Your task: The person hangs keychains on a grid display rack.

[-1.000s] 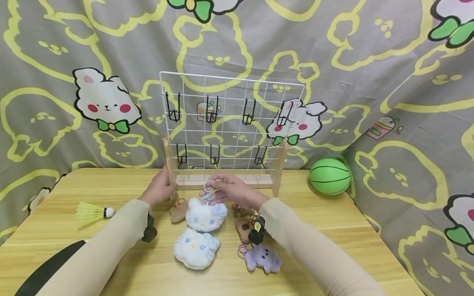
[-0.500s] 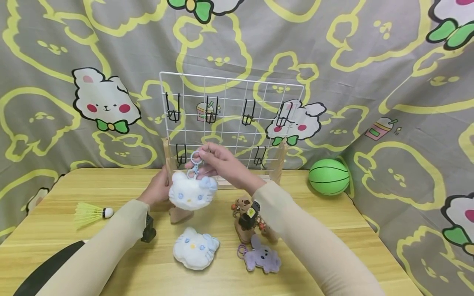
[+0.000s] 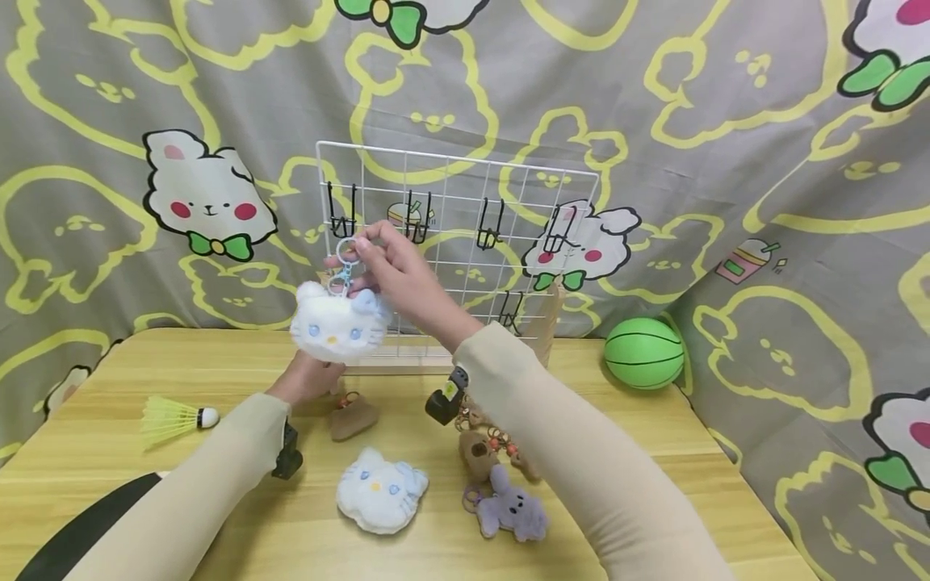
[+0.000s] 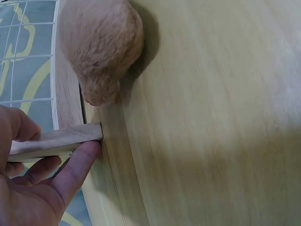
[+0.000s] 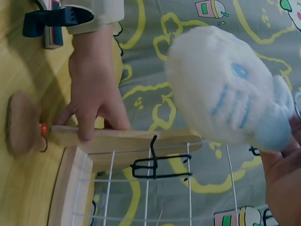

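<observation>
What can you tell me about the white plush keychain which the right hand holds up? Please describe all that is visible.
The white plush keychain is a rounded, cat-like head that looks soft and furry, with blue eyes, a yellow nose, blue whiskers and a blue bow by one ear. A pale blue clasp and ring are attached at its top. It hangs upright, face toward the head camera, in front of the left part of the rack. The right hand pinches the ring.

This is a screened-off work area; room type cannot be determined. Cartoon-print cloth (image 3: 508, 77) hangs behind the wood-grain table (image 3: 654, 436); a wire rack (image 3: 441, 234) stands on the table.
</observation>
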{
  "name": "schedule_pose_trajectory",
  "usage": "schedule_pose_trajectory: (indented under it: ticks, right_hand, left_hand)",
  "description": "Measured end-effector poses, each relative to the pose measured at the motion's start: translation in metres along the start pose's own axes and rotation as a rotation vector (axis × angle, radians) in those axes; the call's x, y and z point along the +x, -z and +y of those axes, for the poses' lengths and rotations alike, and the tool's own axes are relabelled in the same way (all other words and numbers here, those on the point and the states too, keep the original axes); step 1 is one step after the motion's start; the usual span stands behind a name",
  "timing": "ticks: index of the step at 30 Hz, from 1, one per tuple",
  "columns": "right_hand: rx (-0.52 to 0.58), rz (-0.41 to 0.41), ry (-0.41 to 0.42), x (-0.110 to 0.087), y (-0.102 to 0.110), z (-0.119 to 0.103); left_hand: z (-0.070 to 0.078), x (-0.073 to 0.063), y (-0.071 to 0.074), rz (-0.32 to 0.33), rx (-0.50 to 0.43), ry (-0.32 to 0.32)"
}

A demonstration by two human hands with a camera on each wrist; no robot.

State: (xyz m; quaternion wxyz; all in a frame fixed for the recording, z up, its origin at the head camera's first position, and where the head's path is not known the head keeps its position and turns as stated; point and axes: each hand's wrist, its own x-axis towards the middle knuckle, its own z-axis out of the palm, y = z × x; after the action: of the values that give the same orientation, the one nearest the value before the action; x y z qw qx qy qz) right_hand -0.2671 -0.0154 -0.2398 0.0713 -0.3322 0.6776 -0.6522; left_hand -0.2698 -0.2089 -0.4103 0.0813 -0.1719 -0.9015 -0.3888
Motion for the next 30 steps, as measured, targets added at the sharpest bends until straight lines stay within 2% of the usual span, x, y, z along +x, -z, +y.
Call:
schedule_pose_trajectory:
  ticks: [6, 10, 14, 18, 24, 30]
  right_hand:
    - [-0.032, 0.087, 0.025, 0.014, -0.011, -0.003]
    - [-0.019, 0.14, 0.021, 0.021, -0.018, -0.003]
    - [-0.079, 0.17, 0.012, 0.025, -0.02, 0.0]
    - [-0.134, 0.177, -0.008, 0.025, -0.019, 0.004]
    - [-0.136, 0.183, -0.022, 0.026, -0.019, 0.007]
    - [-0.128, 0.171, -0.02, 0.026, -0.019, 0.011]
  left_hand:
    - [-0.004, 0.0, 0.001, -0.083, -0.057, 0.092]
    - [-0.007, 0.001, 0.002, -0.106, -0.103, 0.132]
    - [-0.01, 0.001, 0.002, -0.114, -0.136, 0.161]
    - [-0.011, 0.004, 0.001, -0.089, -0.09, 0.144]
    - [-0.011, 0.002, 0.001, -0.033, -0.027, 0.08]
    - [-0.011, -0.001, 0.002, -0.056, -0.022, 0.077]
